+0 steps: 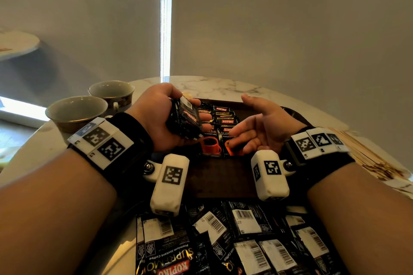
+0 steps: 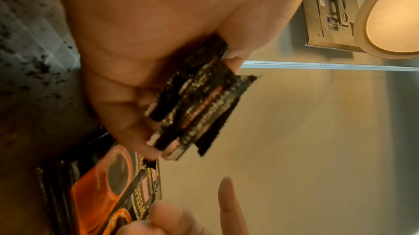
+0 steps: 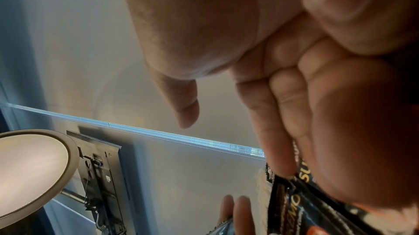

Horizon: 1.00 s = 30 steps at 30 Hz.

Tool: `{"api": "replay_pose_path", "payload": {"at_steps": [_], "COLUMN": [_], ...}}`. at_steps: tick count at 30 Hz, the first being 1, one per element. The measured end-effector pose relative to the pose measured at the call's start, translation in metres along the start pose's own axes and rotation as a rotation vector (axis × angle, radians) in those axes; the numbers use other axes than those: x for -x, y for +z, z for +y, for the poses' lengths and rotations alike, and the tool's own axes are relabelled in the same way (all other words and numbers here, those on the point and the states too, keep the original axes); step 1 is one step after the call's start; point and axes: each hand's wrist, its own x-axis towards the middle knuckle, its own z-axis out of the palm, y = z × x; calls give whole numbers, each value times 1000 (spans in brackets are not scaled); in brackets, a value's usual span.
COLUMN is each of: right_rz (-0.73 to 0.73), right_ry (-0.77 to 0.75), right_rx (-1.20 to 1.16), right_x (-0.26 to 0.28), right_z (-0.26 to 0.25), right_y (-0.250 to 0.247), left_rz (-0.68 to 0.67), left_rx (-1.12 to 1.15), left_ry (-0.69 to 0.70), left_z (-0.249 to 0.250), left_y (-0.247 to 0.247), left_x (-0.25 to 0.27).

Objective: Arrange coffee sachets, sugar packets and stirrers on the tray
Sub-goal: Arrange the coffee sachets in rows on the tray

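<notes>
- We hold a stack of coffee sachets point(image 1: 184, 119) in our left hand point(image 1: 159, 116), fingers and thumb curled round it, above the far left part of the dark tray point(image 1: 225, 176).
- Our right hand point(image 1: 257, 128) hangs over the tray with its fingers loosely extended and the thumb spread; its fingertips point(image 1: 233, 144) reach down to the laid sachets point(image 1: 220, 131), but we cannot tell whether they press or only touch.
- More loose sachets point(image 1: 241, 239) lie in a heap at the tray's near end, many showing barcodes.
- We judge the sachets light, thin and pliable, with glossy film that slides easily, so a stack wants gripping across its flat faces, and a single one pinching at a crimped edge.
- The stirrers point(image 1: 366, 156) lie on the table to our right; they look thin and likely snap if bent.
- We read "KOPIKO" in red, "SUPREMO" and "Premium Instant Coffee"; an orange cup is pictured.
- Two cups point(image 1: 89, 105) stand at our left.
</notes>
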Motion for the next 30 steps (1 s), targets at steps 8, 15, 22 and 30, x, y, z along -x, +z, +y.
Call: {"api": "replay_pose_path", "payload": {"at_steps": [8, 15, 22, 30], "right_rz": [-20, -189, -77, 41], "right_ry": [-439, -554, -592, -631], "right_rx": [-101, 99, 102, -37], "right_x": [4, 10, 1, -1], "right_z": [-12, -21, -17, -16], "right_y": [9, 25, 27, 28], "left_rz": [-2, 13, -1, -54], "left_rx": [44, 58, 42, -16], "left_ry": [95, 152, 124, 14], "left_z": [1, -1, -1, -1], "left_y": [8, 13, 15, 10], "left_x": [4, 6, 9, 8]}}
